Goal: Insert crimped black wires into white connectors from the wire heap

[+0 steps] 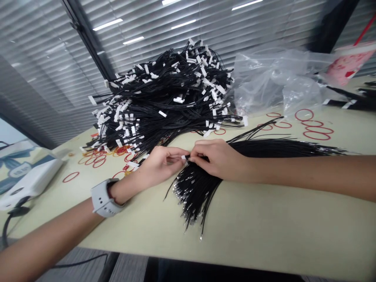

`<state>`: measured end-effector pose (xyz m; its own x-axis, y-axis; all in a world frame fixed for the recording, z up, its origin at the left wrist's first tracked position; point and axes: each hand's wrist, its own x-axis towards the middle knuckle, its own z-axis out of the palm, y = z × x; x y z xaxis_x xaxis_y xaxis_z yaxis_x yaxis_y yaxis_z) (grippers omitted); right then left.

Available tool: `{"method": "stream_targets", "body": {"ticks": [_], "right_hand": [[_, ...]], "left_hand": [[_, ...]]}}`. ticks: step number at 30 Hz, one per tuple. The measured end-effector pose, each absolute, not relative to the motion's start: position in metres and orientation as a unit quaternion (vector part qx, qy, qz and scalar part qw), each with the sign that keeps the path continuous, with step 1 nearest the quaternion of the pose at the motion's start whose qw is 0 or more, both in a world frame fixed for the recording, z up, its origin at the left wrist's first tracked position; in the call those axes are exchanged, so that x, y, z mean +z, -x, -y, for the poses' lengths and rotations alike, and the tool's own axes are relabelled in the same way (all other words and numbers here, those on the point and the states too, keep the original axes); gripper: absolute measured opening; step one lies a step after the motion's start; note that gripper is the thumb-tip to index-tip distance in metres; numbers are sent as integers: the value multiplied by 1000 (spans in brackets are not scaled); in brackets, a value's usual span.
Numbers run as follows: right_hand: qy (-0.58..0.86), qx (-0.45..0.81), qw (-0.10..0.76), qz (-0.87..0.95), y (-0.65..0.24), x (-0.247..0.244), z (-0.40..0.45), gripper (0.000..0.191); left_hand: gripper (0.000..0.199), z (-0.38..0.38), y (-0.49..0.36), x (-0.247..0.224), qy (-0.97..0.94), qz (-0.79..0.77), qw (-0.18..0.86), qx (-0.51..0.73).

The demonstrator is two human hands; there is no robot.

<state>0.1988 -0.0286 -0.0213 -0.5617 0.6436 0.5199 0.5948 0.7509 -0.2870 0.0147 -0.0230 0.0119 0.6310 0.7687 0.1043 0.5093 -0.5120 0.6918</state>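
Both hands meet over a bundle of black wires point(202, 180) with shiny metal tips, which fans out toward the near edge. My left hand point(161, 162), with a pale watch on its wrist, pinches a small white connector point(184, 157). From the right, my right hand point(216, 156) has its fingers closed on black wire just beside that connector. More black wires point(270, 148) stretch to the right behind my right forearm. The part of the wires under my right fingers is hidden.
Behind my hands rises a large pile of black cables point(176, 90) with white connectors. Red rubber bands point(317, 129) lie at the right, others point(96, 158) at the left. Clear plastic bags point(264, 86), a pink cup point(349, 64) and a white device point(32, 180) stand around the table point(264, 235).
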Motion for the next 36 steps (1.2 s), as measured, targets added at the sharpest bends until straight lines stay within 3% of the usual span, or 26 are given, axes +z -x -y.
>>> {"method": "stream_targets", "body": {"ticks": [9,19,30,36], "right_hand": [[404,96,334,846,-200,-19,23,13],[395,95,332,852,-206,-11,16,10],[356,86,421,830,-206,-6,27,16],[362,100,359,854,-202,-14,27,25]], "left_hand": [[22,4,-19,8,-758,-387,477,219],[16,-1,-17,7,-726,-424,472,266],[17,0,-15,7,-706,-437,484,276],[16,3,-17,9,-690,-424,515,282]]}}
